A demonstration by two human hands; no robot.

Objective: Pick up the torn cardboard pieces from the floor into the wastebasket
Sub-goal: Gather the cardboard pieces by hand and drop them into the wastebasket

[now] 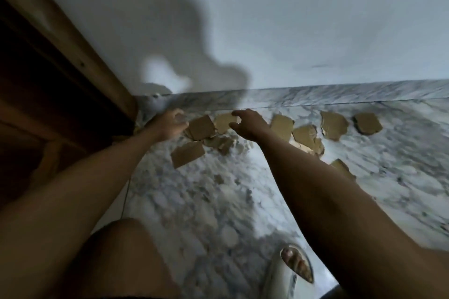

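Several torn brown cardboard pieces lie scattered on the marble floor along the wall base. One squarish piece (201,127) sits between my hands, another (187,157) lies nearer to me, and more lie to the right (334,125) (367,123). My left hand (171,124) hovers just left of the squarish piece, fingers curled loosely and holding nothing. My right hand (247,122) reaches over a pale piece (224,122), thumb and fingers apart around its edge. No wastebasket is in view.
A wooden door frame (80,56) stands at the left. A white wall (315,19) with a marble skirting (340,94) closes the far side. My bare knee (116,260) and sandalled foot (295,266) are at the bottom.
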